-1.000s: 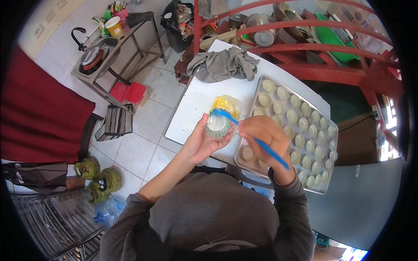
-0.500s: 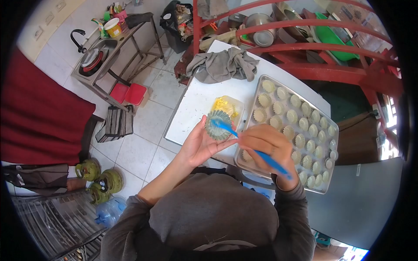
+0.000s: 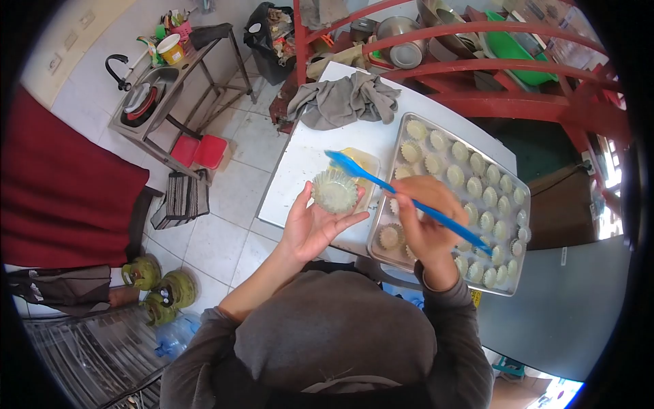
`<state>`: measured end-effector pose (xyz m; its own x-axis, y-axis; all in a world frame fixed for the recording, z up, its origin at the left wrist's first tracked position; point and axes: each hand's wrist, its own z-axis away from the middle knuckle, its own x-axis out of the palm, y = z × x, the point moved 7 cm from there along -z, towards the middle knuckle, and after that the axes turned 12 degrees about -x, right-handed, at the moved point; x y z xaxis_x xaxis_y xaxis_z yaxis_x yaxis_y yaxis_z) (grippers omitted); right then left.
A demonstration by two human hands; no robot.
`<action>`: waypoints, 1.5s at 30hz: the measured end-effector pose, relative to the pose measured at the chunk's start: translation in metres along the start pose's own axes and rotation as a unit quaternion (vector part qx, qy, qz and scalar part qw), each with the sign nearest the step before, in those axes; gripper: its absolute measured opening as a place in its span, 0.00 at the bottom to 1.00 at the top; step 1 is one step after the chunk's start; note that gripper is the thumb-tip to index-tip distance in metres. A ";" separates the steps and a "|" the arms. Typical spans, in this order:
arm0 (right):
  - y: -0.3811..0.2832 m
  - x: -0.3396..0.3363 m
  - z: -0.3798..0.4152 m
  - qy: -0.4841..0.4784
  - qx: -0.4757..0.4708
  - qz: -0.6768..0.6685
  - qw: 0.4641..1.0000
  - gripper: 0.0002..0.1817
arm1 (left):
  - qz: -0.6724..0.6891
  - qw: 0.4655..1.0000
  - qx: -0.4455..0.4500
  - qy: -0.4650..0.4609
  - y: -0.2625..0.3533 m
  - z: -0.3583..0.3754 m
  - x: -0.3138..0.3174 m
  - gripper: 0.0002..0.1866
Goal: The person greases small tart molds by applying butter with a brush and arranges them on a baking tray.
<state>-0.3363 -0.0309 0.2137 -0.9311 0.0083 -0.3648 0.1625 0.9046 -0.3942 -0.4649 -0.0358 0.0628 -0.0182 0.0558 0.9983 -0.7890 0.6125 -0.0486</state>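
My left hand (image 3: 310,228) holds a fluted metal mould (image 3: 334,191) by its sides, with the hollow facing up. My right hand (image 3: 431,217) is closed round the handle of a blue brush (image 3: 443,219). The brush's head is above and just past the far rim of the mould, apart from it. Behind the mould, partly hidden by it and the brush, is a clear container (image 3: 370,163) with yellow stuff inside. A metal tray (image 3: 397,146) holding rows of similar fluted moulds lies to the right, partly under my right hand.
A grey cloth (image 3: 344,101) lies on the far part of the white table (image 3: 300,157). Behind the table stands a red railing (image 3: 504,105) with pots and a green basin (image 3: 514,54). A sink (image 3: 163,78) is at the far left, and gas cylinders (image 3: 174,290) stand on the floor.
The blue brush has come up out of the mould to beyond its far rim. My right hand has turned, showing more of the handle. The mould now faces up more openly in my left hand.
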 end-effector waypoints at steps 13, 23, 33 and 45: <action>0.011 -0.013 0.029 0.104 0.181 -0.128 0.970 0.05 | -0.413 0.909 0.040 0.041 0.023 0.008 0.004 0.51; -0.009 -0.019 0.020 -0.033 0.079 -0.102 0.991 0.06 | -0.409 0.910 0.068 -0.012 0.025 0.002 0.021 0.42; 0.013 -0.006 0.031 -0.012 0.141 -0.124 0.982 0.06 | -0.352 0.936 -0.022 0.023 -0.005 0.004 -0.024 0.44; -0.025 0.000 0.013 -0.097 -0.008 0.045 0.994 0.11 | -0.309 0.950 0.038 0.018 0.005 -0.004 -0.018 0.37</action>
<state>-0.3360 -0.0590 0.2124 -0.8318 0.0085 -0.5551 0.2358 0.9106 -0.3394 -0.4658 -0.0308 0.0448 0.4826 -0.2686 0.8336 -0.6844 0.4783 0.5503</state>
